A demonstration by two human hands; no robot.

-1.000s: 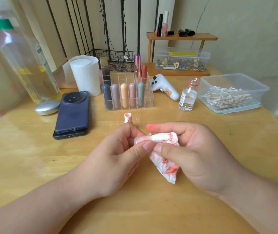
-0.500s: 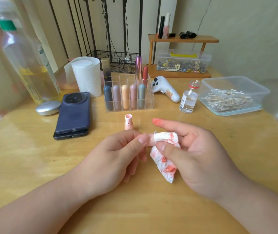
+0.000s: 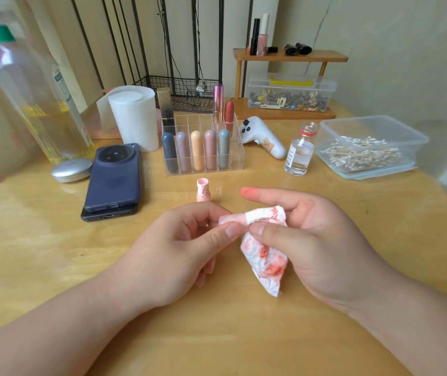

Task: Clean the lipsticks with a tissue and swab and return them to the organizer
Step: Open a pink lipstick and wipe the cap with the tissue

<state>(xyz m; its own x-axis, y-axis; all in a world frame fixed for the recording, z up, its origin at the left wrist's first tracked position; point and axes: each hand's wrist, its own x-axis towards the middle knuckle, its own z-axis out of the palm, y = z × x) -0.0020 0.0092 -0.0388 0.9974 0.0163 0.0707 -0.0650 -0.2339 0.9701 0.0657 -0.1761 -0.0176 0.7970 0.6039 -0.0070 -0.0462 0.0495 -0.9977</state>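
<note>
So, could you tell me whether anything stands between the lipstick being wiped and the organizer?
Only a small peach piece stands upright on the table between the lipstick and the organizer; otherwise nothing visible blocks the way.

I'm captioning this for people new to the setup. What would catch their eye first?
The red-smeared tissue at centre front, pinched by the right hand round the end of a pale pink lipstick that the left hand holds. Behind them, a clear organizer with a row of pastel tubes stands mid-table, a small pink piece upright just before it.
</note>
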